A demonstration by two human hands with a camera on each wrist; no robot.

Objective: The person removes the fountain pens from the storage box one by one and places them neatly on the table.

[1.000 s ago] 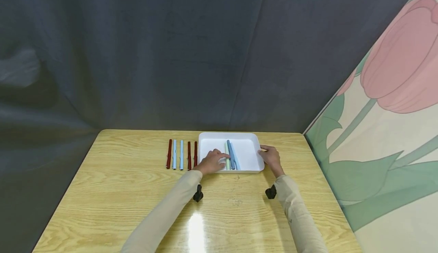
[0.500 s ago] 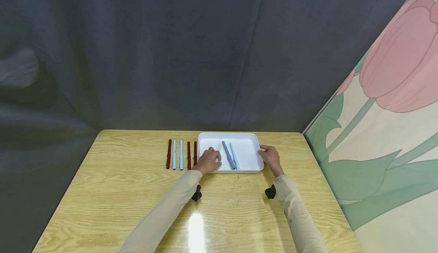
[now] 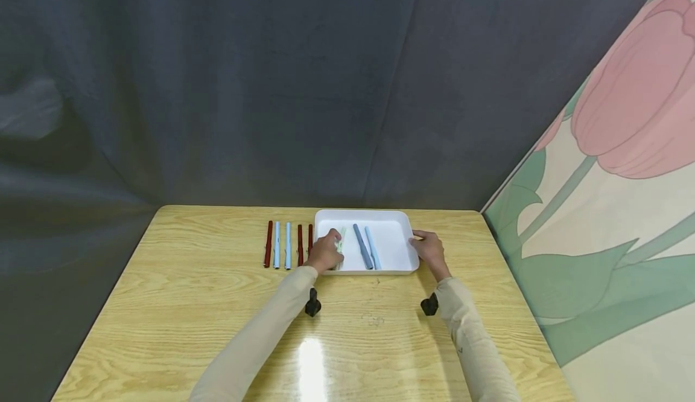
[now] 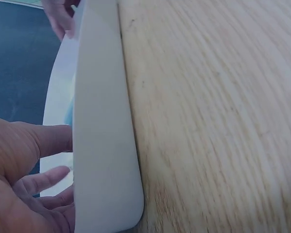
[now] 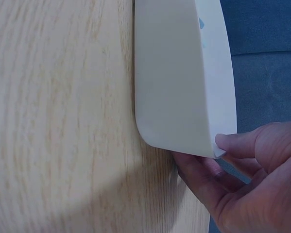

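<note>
In the head view a white tray [image 3: 388, 263] lies on the table. My left hand [image 3: 324, 252] reaches into its left part, fingertips and thumb at a pale green pen [image 3: 342, 237] that it pinches. In the left wrist view the front wall hides the thumb tip and the pen. To the right of that pen, a slate-blue pen [image 3: 362, 247] and a light blue pen [image 3: 372, 248] lie in the tray, close at their near ends. My right hand [image 5: 262, 170] grips the tray's right corner, thumb over the rim and fingers beneath it.
Left of the tray, a row of upright-laid pens lies on the wooden table [image 3: 190, 305]: a dark red pen [image 3: 268, 244], two light blue pens [image 3: 282, 245], and two more dark red pens [image 3: 300, 247]. A dark curtain [image 3: 304, 88] hangs behind the table.
My left hand has moved left inside the tray with the pale green pen. The slate-blue pen has shifted, its far end now tilted further left. The right hand stays on the tray.
</note>
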